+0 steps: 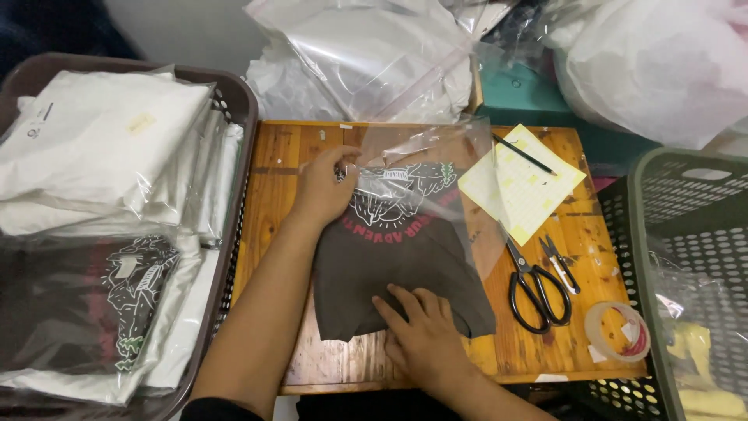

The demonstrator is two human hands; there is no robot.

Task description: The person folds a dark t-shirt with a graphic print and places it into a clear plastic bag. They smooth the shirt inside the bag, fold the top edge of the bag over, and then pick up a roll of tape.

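Pinching the clear plastic bag (436,195) with my left hand (327,187), I press my right hand (425,331), fingers spread, on the folded dark-brown printed shirt (389,265), collar pointing away.

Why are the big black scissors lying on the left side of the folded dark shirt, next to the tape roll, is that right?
Not quite. The head view shows the black scissors lying on the right side of the folded dark shirt, not the left. They do lie next to the tape roll, on the wooden table.

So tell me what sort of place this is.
Probably a small garment packing station. A dark folded T-shirt goes into a clear plastic bag on a wooden table; a basket of bagged shirts, scissors and tape roll sit nearby.
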